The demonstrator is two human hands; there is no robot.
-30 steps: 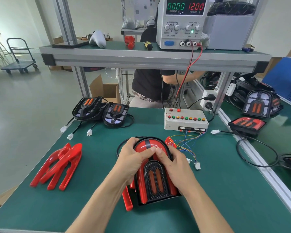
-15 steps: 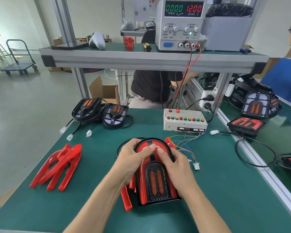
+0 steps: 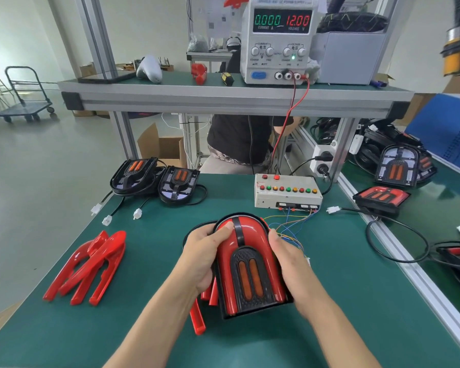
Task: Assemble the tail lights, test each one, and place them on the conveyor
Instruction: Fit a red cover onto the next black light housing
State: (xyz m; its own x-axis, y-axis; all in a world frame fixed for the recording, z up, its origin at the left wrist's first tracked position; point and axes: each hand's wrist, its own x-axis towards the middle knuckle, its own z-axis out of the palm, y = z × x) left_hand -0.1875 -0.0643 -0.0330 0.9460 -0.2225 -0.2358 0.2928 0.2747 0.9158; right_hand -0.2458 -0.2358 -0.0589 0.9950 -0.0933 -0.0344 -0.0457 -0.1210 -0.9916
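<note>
Green matting covers the workbench [image 3: 343, 301], which runs from the near edge back to an aluminium-framed shelf carrying a power supply [image 3: 279, 39] that reads zero current. Right of the bench lies the conveyor [image 3: 446, 208], already holding finished lamps. At the back of the mat sits the test box [image 3: 287, 192], its coloured wires trailing toward the work. Centre and near, the tail light [image 3: 250, 264] rests on the mat, long axis pointing away from the person, rounded end toward the box. The left hand [image 3: 201, 257] grips its left flank, thumb on the red cover; the right hand [image 3: 290, 257] clasps the right flank. The box lies just ahead and to the right, so the right hand looks nearer for testing.
</note>
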